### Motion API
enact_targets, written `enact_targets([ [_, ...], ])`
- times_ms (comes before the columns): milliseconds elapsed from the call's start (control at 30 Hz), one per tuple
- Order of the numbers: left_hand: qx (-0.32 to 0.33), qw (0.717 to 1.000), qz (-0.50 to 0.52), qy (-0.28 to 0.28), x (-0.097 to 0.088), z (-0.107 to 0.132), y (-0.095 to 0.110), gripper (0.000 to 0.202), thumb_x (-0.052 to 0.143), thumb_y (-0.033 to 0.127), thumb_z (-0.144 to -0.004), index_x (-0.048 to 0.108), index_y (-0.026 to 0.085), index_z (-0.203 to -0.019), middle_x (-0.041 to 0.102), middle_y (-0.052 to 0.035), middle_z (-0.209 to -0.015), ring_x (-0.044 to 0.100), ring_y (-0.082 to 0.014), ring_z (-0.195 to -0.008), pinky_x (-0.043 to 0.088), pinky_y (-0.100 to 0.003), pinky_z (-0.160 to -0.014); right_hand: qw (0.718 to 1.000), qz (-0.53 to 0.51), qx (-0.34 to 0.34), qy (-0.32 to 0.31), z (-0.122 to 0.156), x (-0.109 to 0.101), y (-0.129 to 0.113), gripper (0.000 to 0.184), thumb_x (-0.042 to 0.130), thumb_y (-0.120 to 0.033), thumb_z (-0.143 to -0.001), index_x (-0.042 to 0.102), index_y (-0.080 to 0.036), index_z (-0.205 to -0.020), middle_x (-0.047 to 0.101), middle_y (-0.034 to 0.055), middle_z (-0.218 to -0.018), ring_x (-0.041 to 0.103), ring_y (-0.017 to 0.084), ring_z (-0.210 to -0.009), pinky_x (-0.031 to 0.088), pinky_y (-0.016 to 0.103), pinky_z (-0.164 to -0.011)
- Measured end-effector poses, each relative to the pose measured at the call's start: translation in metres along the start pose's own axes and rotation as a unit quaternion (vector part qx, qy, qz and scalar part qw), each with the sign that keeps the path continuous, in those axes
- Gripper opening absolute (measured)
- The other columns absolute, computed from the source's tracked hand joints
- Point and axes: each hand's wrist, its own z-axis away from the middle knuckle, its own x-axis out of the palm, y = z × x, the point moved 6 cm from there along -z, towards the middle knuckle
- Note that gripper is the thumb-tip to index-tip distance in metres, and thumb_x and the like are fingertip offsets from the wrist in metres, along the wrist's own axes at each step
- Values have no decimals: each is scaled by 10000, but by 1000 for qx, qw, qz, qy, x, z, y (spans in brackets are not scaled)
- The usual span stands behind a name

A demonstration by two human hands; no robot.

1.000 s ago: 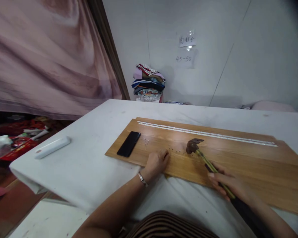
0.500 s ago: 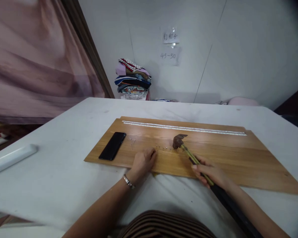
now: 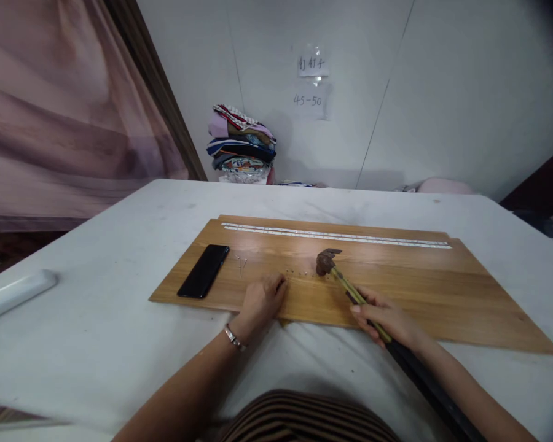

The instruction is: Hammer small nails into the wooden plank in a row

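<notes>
My right hand [image 3: 380,316] grips a claw hammer [image 3: 357,296] partway along its handle. The rusty hammer head [image 3: 325,262] is over a wooden board [image 3: 396,294], beside a row of small nail heads [image 3: 299,273]; whether it touches the wood I cannot tell. My left hand [image 3: 263,296] rests on the board near its front edge, left of that row, with the fingers curled closed. What they hold, if anything, is hidden. Several loose nails [image 3: 242,264] lie on the board between my left hand and a black phone [image 3: 203,271].
Two white strips [image 3: 336,236] run along the board's far side. The board lies on a white-covered table [image 3: 96,264]. A white cylindrical object [image 3: 18,294] is at the left. Folded cloth [image 3: 242,147] is stacked behind the table, by a wall with paper signs [image 3: 309,101].
The whole view has shifted slightly, so the board and hands appear a little further left. Both hands and the hammer keep nearly the same places over the board.
</notes>
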Motion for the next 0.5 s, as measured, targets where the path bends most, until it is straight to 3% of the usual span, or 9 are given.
enact_targets([
  [500,-2,1000,-6,3,1,0,-2,203,443,293,-917,597,203,-819,680,-27,-824,614,-162,-782,386,-256,-672,1000,-4,-2,12,-2,-1,2,300,605,-381,-787,533,-188,-1006,478,-94,-503,327,45,-304,318,150,-283],
])
